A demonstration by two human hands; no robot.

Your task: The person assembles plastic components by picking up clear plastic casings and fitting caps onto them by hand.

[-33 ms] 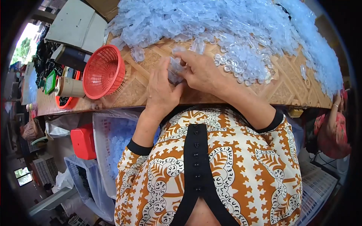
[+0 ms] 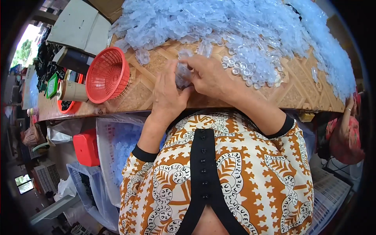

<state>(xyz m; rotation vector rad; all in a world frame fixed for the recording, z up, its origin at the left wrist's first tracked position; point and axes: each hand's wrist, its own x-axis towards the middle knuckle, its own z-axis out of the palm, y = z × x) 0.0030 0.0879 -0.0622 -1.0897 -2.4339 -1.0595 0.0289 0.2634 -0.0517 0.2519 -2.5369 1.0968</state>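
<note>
Close to the table's near edge, my left hand (image 2: 167, 89) is closed around several small clear plastic pieces (image 2: 182, 75), cupping them between thumb and fingers. My right hand (image 2: 208, 76) meets it from the right, its bent fingers gripping at the same pieces; their exact shape is partly hidden. Just beyond my fingers lies a small clear piece (image 2: 185, 52), with a clear tube-like piece (image 2: 205, 48) to its right. A cluster of clear round caps or rings (image 2: 246, 71) is spread to the right of my right hand.
A large heap of clear plastic pieces (image 2: 211, 19) covers the far side of the wooden table (image 2: 141, 84). At left stand a red plastic basket (image 2: 94, 84), a cardboard roll (image 2: 73, 91) and a green-rimmed device (image 2: 51, 85). Below sits a lined crate (image 2: 107, 156). Another person's arm (image 2: 346, 121) is at far right.
The fingers of my right hand have shifted slightly left and down over the clear plastic pieces. My left hand is almost still.
</note>
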